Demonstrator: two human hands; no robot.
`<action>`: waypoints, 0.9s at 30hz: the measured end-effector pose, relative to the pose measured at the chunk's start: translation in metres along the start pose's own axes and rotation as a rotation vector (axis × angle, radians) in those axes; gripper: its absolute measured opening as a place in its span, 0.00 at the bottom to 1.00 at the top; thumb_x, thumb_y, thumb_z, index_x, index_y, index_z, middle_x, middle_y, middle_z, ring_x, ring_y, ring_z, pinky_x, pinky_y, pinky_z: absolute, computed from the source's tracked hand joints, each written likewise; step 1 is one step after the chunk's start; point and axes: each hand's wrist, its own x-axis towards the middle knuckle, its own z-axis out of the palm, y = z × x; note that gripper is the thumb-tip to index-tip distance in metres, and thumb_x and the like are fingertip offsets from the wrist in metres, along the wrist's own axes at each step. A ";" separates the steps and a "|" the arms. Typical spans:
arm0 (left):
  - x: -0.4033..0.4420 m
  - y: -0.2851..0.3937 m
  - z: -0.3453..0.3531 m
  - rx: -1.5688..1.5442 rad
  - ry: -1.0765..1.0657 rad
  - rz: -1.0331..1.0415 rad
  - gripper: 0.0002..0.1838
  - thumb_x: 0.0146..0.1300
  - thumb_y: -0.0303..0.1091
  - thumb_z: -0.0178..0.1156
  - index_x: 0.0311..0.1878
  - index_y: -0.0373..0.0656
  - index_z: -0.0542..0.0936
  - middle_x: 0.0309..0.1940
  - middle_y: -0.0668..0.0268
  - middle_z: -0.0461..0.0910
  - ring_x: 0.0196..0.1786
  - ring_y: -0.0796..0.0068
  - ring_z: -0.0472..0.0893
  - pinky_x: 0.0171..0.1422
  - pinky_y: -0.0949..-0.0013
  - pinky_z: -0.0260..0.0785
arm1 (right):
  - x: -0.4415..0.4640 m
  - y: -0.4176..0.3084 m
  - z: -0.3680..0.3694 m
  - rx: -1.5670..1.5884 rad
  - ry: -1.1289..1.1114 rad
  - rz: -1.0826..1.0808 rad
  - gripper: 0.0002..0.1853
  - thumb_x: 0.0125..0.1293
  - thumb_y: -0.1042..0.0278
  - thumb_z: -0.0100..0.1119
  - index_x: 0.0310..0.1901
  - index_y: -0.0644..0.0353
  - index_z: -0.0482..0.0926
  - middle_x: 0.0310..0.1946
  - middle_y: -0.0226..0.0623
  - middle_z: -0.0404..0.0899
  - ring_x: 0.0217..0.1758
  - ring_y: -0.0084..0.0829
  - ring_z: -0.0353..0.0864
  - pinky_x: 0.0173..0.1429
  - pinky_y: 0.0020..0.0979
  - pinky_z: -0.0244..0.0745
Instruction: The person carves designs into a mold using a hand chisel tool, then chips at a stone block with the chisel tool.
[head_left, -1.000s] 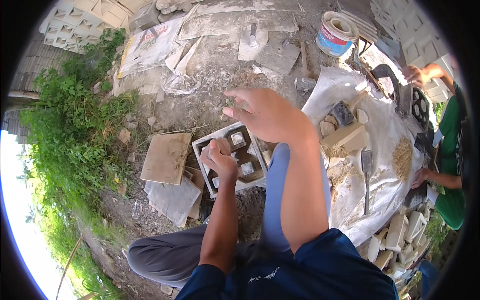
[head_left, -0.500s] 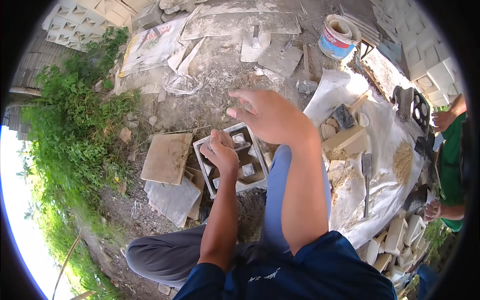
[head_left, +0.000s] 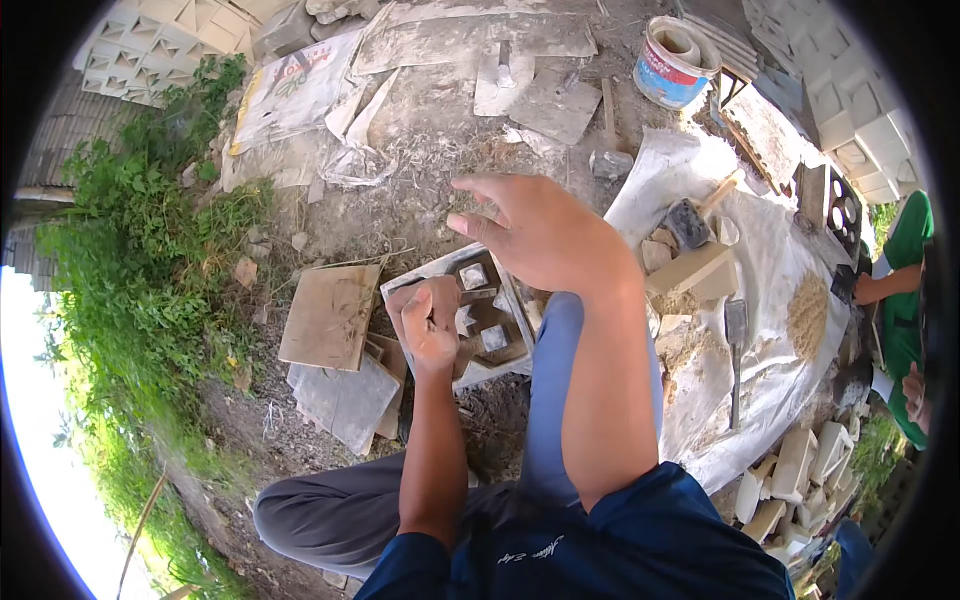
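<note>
Over the left part of a rectangular mould frame (head_left: 518,318) is my left hand (head_left: 430,330), its fingers curled closed. What it holds, if anything, I cannot make out. Inside the mould sit several dark shapes and pale pointed blocks (head_left: 494,338). My right hand (head_left: 535,232) hovers above the far right of the mould, thumb and forefinger stretched apart, with nothing visible in it. The hand hides some of the ground behind it.
Boards (head_left: 332,315) lie left of the mould. A plastic sheet (head_left: 770,370) on the right bears a mallet (head_left: 686,228), a trowel (head_left: 735,325) and sand (head_left: 807,315). A bucket (head_left: 677,62) stands at back right. Another person's hand (head_left: 873,288) shows at far right.
My left hand has turned and shifted slightly down and left, still curled. My right hand stays nearly in place. The other person at the right has moved their arms.
</note>
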 end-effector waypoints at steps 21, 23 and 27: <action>-0.009 0.031 0.004 0.010 -0.128 0.225 0.21 0.79 0.35 0.50 0.24 0.42 0.67 0.16 0.68 0.66 0.15 0.78 0.62 0.20 0.68 0.51 | -0.003 0.010 -0.003 -0.044 0.001 0.014 0.26 0.73 0.50 0.62 0.64 0.61 0.79 0.49 0.55 0.85 0.47 0.52 0.86 0.53 0.45 0.79; -0.016 -0.002 -0.015 0.304 -0.052 0.422 0.11 0.77 0.31 0.52 0.34 0.42 0.69 0.23 0.66 0.69 0.17 0.78 0.62 0.20 0.68 0.53 | -0.002 0.010 -0.002 -0.042 0.009 -0.010 0.26 0.73 0.50 0.62 0.64 0.61 0.79 0.48 0.55 0.85 0.46 0.51 0.86 0.52 0.45 0.79; -0.009 -0.027 -0.001 0.025 0.280 0.018 0.04 0.75 0.29 0.53 0.42 0.47 0.68 0.27 0.67 0.67 0.19 0.78 0.61 0.21 0.68 0.55 | -0.004 0.002 0.000 -0.038 -0.015 0.022 0.27 0.73 0.49 0.62 0.64 0.61 0.79 0.46 0.54 0.85 0.45 0.50 0.86 0.51 0.44 0.79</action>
